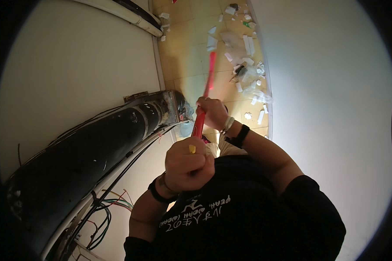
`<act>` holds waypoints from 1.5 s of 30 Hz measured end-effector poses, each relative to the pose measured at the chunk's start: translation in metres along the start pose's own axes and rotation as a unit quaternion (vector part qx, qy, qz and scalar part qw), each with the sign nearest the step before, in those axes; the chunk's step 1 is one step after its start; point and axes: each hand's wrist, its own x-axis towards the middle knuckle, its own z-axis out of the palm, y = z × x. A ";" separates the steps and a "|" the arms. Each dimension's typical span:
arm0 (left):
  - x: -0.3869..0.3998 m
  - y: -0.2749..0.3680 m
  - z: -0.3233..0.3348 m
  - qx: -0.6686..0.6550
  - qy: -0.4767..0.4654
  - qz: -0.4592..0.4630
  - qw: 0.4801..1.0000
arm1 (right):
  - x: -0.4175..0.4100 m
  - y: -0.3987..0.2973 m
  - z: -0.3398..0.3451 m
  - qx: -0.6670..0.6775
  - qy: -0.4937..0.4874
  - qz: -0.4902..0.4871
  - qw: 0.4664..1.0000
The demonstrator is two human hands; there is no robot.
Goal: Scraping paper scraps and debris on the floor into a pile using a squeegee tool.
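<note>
A long red handle (199,124) slants away from my chest toward the littered floor. My left hand (189,166), with a yellow ring on one finger, is wrapped around its near end, close to my black shirt. Farther along, my right hand (214,112) grips the same handle, and a pale bracelet and a black band circle that wrist. Past the right hand, the handle leads to a narrow, brighter red part (212,70), blurred; I cannot tell what tool it belongs to. Its tip appears near a white scrap (212,43) on the floor, contact unclear.
White scraps and clear plastic film (250,75) litter the tan tiled floor (189,62) along the right wall (326,98). On my left run a thick black pipe (101,146), a thin white pipe (117,168) and loose coloured wires (107,212). Another pale pipe (130,16) crosses the upper left.
</note>
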 end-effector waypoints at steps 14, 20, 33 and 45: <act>0.047 -0.028 0.021 0.040 -0.036 0.040 0.998 | 0.019 0.048 -0.029 -0.009 0.059 0.032 0.998; 0.087 -0.069 -0.002 0.179 -0.070 0.027 0.981 | 0.113 0.082 0.032 0.192 0.023 0.036 0.980; 0.221 -0.112 -0.079 0.065 -0.012 0.063 0.996 | 0.253 0.058 -0.021 0.138 0.165 -0.043 0.976; 0.319 -0.201 -0.213 0.211 0.138 -0.091 0.963 | 0.447 0.054 0.063 0.176 -0.067 -0.073 0.979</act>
